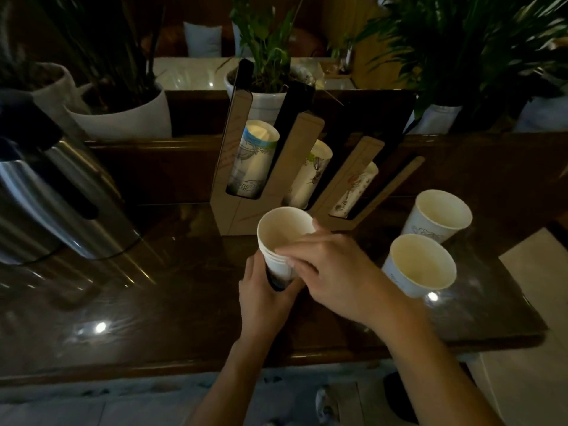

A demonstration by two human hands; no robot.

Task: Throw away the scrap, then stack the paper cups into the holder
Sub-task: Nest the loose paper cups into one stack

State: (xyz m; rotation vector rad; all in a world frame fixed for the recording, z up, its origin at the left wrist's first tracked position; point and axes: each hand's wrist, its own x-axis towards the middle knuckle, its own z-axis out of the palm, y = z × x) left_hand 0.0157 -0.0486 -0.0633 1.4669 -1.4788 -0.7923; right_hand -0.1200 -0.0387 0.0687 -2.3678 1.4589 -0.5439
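A short stack of nested white paper cups [281, 238] is held above the dark wooden counter [153, 302]. My left hand [264, 299] wraps the stack's lower part from below. My right hand [335, 272] rests on the rim, fingers pinching the top cup's edge. Behind them stands the cardboard cup holder [230, 192] with three slanted slots, each holding a stack of cups. Two single cups stand upright at the right: a near one [419, 265] and a far one [438, 215]. I see no scrap.
A steel thermos jug [58, 204] fills the left side of the counter. White pots with green plants [123, 115] line the ledge behind the holder. The counter's front edge runs below my wrists, with pale floor tiles [528, 272] at the right.
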